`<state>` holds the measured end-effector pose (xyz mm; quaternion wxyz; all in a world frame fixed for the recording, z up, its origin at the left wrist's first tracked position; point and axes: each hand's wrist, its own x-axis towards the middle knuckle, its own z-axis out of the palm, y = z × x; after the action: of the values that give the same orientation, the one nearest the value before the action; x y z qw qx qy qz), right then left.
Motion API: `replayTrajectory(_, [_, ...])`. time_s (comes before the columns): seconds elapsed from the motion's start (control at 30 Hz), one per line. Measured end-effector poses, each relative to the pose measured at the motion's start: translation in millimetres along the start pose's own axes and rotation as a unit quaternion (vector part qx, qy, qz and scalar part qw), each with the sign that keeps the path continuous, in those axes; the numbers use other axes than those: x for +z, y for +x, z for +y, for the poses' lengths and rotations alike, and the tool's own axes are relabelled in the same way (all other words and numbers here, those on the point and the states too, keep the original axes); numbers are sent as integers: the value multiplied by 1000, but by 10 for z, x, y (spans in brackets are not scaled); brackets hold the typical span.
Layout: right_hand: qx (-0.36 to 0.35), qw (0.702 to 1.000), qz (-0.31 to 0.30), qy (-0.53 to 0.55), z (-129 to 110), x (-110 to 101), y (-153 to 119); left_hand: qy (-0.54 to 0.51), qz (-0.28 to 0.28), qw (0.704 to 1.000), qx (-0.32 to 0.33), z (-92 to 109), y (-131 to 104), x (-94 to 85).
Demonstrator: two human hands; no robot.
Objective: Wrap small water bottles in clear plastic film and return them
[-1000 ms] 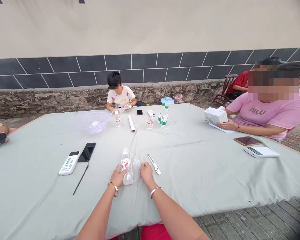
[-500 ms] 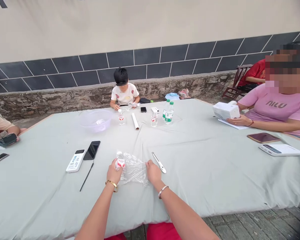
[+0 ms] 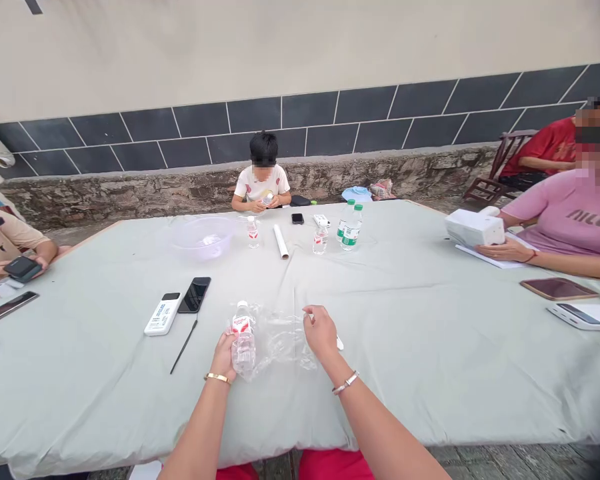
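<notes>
My left hand [image 3: 225, 353] is wrapped round a small clear water bottle [image 3: 244, 347] with a white cap and a red-and-white label. The bottle stands nearly upright at the left end of a crumpled sheet of clear plastic film [image 3: 277, 337]. My right hand [image 3: 321, 331] is closed at the film's right edge, thumb and forefinger pinched close together there. Partly hidden behind that hand is a white utility knife [image 3: 339, 343]; only its end shows.
A white power bank [image 3: 163, 315] and black phone [image 3: 195, 295] lie left. Farther back stand a translucent basin [image 3: 203, 240], a white roll [image 3: 281, 241], small bottles [image 3: 253, 233] and green-capped bottles [image 3: 351, 230]. Several people sit around the cloth-covered table [image 3: 405, 347]; one holds a white box [image 3: 475, 228].
My left hand has tilted the bottle and drawn it slightly nearer. My right hand has shifted right and up, now covering most of the knife. The view has swung a little left.
</notes>
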<state>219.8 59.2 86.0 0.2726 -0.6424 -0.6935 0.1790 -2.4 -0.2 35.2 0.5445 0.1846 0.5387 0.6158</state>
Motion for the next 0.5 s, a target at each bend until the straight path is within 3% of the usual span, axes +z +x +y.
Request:
replayTrajectory(0.03, [-49, 999, -4, 21, -129, 35, -63, -23, 8, 1000, 6, -30, -22, 23])
replayTrajectory(0.1, [-120, 987, -104, 29, -389, 138, -178, -65, 23, 997, 20, -89, -75, 69])
replayTrajectory(0.2, [-111, 964, -242, -24, -623, 287, -245, -24, 45, 997, 61, -135, -166, 74])
replayTrajectory(0.3, [-87, 963, -251, -47, -568, 319, -172, 35, 47, 994, 88, -64, -247, -13])
replayTrajectory(0.4, [-69, 966, -243, -53, -413, 222, -66, 97, 62, 989, 89, 115, -308, -97])
replayTrajectory(0.5, [-55, 983, -176, -7, -443, 120, -54, 212, 117, 965, 103, 287, -352, -111])
